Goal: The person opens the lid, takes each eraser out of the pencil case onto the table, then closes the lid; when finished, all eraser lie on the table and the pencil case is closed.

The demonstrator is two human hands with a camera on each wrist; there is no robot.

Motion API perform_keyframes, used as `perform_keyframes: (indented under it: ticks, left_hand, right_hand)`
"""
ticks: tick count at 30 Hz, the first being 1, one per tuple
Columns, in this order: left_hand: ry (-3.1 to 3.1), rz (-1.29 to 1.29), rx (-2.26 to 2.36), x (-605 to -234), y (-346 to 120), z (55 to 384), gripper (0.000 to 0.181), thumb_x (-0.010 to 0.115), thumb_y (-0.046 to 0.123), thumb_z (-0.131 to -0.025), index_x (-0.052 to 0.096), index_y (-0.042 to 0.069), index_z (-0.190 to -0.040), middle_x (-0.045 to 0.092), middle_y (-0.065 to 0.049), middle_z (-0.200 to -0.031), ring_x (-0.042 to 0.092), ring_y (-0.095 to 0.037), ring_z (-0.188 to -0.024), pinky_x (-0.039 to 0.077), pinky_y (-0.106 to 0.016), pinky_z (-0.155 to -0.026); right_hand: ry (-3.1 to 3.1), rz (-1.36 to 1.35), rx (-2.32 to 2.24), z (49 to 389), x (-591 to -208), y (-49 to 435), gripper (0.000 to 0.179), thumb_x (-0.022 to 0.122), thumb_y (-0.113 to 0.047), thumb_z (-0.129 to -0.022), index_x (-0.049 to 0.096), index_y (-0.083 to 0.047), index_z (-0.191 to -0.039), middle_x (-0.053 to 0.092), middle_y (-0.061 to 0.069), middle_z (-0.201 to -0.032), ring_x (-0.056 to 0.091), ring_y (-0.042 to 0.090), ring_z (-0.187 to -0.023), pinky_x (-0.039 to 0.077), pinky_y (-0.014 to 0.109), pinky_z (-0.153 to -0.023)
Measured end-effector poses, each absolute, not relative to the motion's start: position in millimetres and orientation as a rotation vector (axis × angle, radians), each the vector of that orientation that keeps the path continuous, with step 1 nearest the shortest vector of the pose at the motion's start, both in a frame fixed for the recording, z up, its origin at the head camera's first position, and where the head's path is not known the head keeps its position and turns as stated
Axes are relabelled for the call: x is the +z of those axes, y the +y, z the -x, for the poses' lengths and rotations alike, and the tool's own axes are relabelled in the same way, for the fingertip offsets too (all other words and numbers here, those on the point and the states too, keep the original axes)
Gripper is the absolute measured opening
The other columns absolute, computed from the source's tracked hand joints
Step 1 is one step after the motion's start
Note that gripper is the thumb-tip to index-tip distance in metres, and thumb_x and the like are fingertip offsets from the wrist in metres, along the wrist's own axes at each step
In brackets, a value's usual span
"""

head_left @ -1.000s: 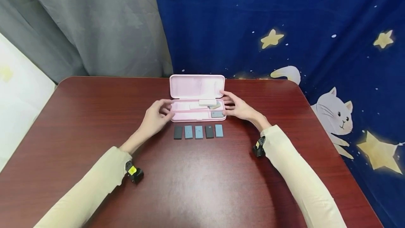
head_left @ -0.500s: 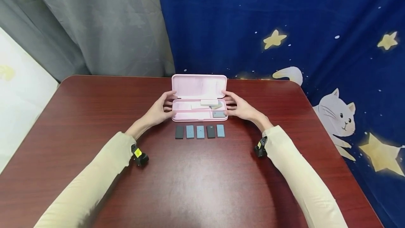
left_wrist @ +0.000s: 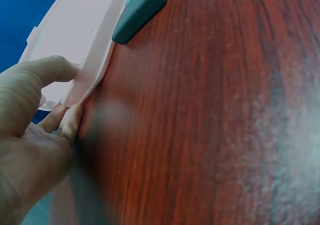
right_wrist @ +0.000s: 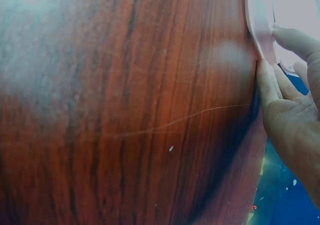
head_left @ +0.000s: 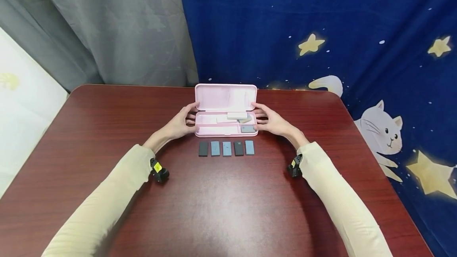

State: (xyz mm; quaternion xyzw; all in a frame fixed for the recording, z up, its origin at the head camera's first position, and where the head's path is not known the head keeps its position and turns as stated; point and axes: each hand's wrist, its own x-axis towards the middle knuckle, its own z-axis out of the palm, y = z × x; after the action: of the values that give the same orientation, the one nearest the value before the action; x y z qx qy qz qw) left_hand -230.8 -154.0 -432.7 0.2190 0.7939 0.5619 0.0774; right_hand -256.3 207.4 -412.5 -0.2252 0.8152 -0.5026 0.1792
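A pink pencil case (head_left: 216,131) stands with its lid (head_left: 217,97) raised near the table's far edge. My left hand (head_left: 177,125) grips its left end; in the left wrist view the thumb lies over the rim and fingers touch the end wall. At the other end, my right hand (head_left: 274,123) holds the case in a similar way, an index finger by the lid's corner. Inside are a white block (head_left: 237,116), other pale pieces and a grey-blue block (head_left: 247,129) in the front right compartment.
In front of the case several small flat blocks stand in a row, from a dark one (head_left: 203,149) at left to a blue one (head_left: 249,147) at right. Behind the reddish-brown table (head_left: 228,193) hang a grey curtain (head_left: 135,31) and a blue one (head_left: 250,23).
My left hand has moved up along the left end of the case, its index finger now at the lid's lower corner. The right hand has hardly moved, and the blocks stay put.
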Motion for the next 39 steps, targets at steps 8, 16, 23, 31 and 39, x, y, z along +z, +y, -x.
perform_keyframes:
  ticks: [8, 16, 23, 31, 39]
  left_hand:
    - [2.316, -0.653, 1.738, -434.1, -154.0, 230.0, 0.086, 0.066, -0.017, -0.077, 0.021, -0.005, -0.149, 0.039, -0.031, -0.131, 0.044, -0.043, -0.114, 0.042, -0.046, -0.095]
    - [2.288, -0.636, 1.778, -436.7, -157.6, 230.7, 0.086, 0.069, -0.015, -0.077, 0.022, -0.002, -0.148, 0.04, -0.031, -0.132, 0.044, -0.042, -0.115, 0.04, -0.046, -0.097]
    - [2.301, -0.632, 1.779, -434.9, -160.5, 229.1, 0.087, 0.07, -0.015, -0.077, 0.022, -0.002, -0.148, 0.04, -0.031, -0.131, 0.044, -0.043, -0.115, 0.039, -0.05, -0.099]
    - [2.348, -0.669, 1.723, -434.4, -158.7, 229.7, 0.088, 0.075, -0.01, -0.077, 0.024, -0.001, -0.148, 0.042, -0.029, -0.133, 0.046, -0.042, -0.116, 0.039, -0.052, -0.1]
    - [2.377, -0.666, 1.692, -432.9, -158.9, 230.6, 0.088, 0.077, -0.007, -0.077, 0.027, 0.001, -0.148, 0.044, -0.026, -0.133, 0.048, -0.039, -0.117, 0.041, -0.048, -0.101]
  right_hand:
    - [2.34, 0.661, -1.366, 255.3, -412.8, 206.6, 0.081, 0.068, 0.004, -0.086, 0.023, -0.007, -0.152, 0.042, 0.025, -0.136, 0.044, 0.036, -0.126, 0.04, 0.047, -0.103]
    - [2.383, 0.694, -1.357, 257.4, -406.9, 206.0, 0.072, 0.065, 0.007, -0.087, 0.029, 0.0, -0.149, 0.047, 0.029, -0.13, 0.05, 0.041, -0.118, 0.043, 0.05, -0.099]
    - [2.569, 0.702, -1.252, 261.4, -398.7, 200.8, 0.041, 0.065, 0.005, -0.087, 0.057, 0.005, -0.128, 0.063, 0.022, -0.11, 0.063, 0.032, -0.096, 0.054, 0.033, -0.082]
    - [2.708, 0.809, -1.089, 265.6, -385.3, 174.7, 0.015, 0.068, 0.0, -0.086, 0.071, 0.0, -0.101, 0.069, 0.01, -0.089, 0.062, 0.019, -0.08, 0.05, 0.027, -0.073]
    - [2.749, 0.895, -0.923, 273.0, -386.2, 140.1, 0.015, 0.069, -0.002, -0.085, 0.072, 0.001, -0.099, 0.067, 0.012, -0.096, 0.059, 0.023, -0.092, 0.048, 0.037, -0.084]
